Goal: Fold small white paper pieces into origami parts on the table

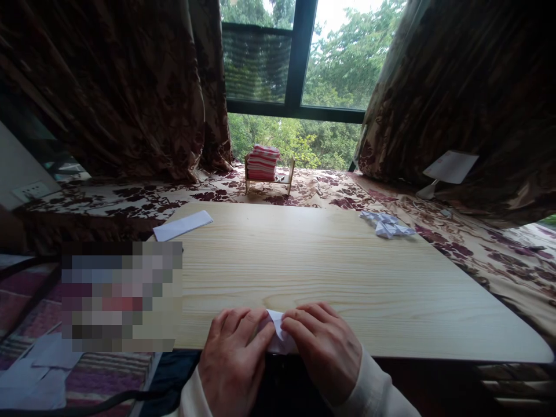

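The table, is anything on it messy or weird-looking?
I see no spill. The weirdest bit is the blocky patch by the left edge of the table: it's blurred squares in the picture, hiding what's there. The folded-looking white papers at the far right lie jumbled, unlike the flat white strip at the far left.

1. Folded white paper [278, 324], largely covered by bare left hand [237, 350] and bare right hand [325, 347].
2. Pale wood-grain bench [304, 260], left edge masked by pixelation.
3. Brown floral fabric curtains [130, 75], cropped at top.
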The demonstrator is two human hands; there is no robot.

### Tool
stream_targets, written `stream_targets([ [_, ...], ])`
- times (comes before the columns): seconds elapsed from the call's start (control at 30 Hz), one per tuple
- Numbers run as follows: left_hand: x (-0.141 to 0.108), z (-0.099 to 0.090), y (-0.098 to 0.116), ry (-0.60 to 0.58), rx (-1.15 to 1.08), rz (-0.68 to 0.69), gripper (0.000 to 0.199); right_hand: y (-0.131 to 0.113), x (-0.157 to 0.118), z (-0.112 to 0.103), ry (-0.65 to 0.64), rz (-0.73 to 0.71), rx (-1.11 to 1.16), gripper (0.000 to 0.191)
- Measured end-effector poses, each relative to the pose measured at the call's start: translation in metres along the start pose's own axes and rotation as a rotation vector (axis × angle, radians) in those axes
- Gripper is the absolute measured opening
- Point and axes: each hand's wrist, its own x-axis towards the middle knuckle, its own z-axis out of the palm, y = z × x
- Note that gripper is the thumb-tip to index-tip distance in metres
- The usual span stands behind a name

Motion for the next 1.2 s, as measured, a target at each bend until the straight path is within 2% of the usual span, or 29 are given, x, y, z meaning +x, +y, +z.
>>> stream_targets([
  [0.2,0.000,0.000,0.001,0.026,-0.005,0.016,0.028,0.002,-0.001,0.000,0.001,-0.048,-0.092,0.026],
  [0.37,-0.002,0.002,0.001,0.078,-0.023,-0.033,0.029,0.003,-0.003,0.002,0.007,-0.050,-0.079,0.026],
  [0.87,0.002,-0.004,0.001,0.035,-0.036,-0.022,0.024,0.007,0.000,0.000,0.020,-0.118,-0.075,0.027],
  [0.97,0.003,-0.005,0.001,0.024,-0.027,-0.017,0.024,0.005,0.005,-0.004,-0.017,-0.104,-0.081,0.030],
  [1.07,0.003,-0.005,0.000,0.016,-0.019,-0.012,0.024,0.009,0.012,-0.006,-0.054,-0.086,-0.110,0.025],
  [1.2,0.004,-0.005,0.000,0.024,-0.016,-0.006,0.023,0.032,0.016,-0.003,-0.083,0.027,-0.040,0.019],
])
